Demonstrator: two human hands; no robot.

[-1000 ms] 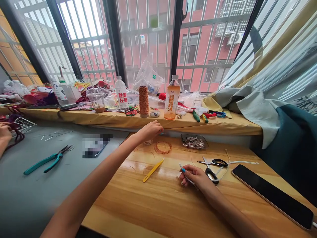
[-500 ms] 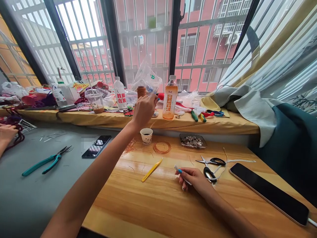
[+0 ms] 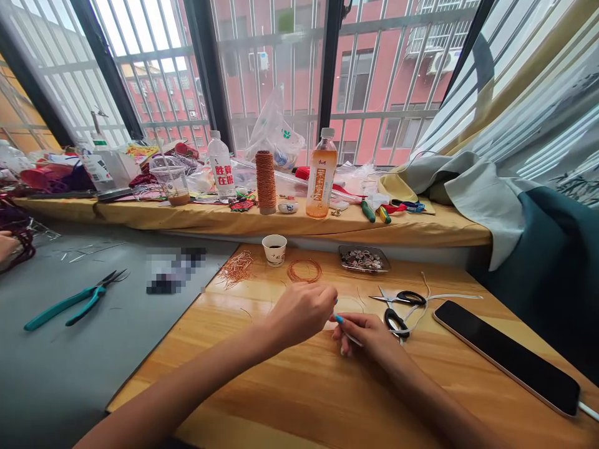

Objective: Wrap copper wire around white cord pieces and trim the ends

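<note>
My right hand (image 3: 362, 330) is closed in a pinch on a white cord (image 3: 350, 338), low over the wooden table. The cord's tail seems to run from the hand toward the scissors (image 3: 395, 308), which lie with blades apart. Right beside it, my left hand (image 3: 306, 312) is closed at the cord's end. Whatever its fingertips pinch is too thin or hidden to make out. Behind the left hand lies a coil of copper-coloured wire (image 3: 304, 270). The yellow tweezers are hidden by my left hand and forearm.
A paper cup (image 3: 274, 251) with dark liquid, a pile of wire bits (image 3: 236, 267) and a tray of small pieces (image 3: 364, 258) stand behind. A phone (image 3: 508, 355) lies right, pliers (image 3: 77, 299) left. Bottles and a cord spool (image 3: 266, 183) line the sill. Another person's hand (image 3: 6, 244) shows far left.
My left hand has come down from in front of the spool to the cord's end beside my right hand. The right hand keeps its pinch. The view has shifted slightly.
</note>
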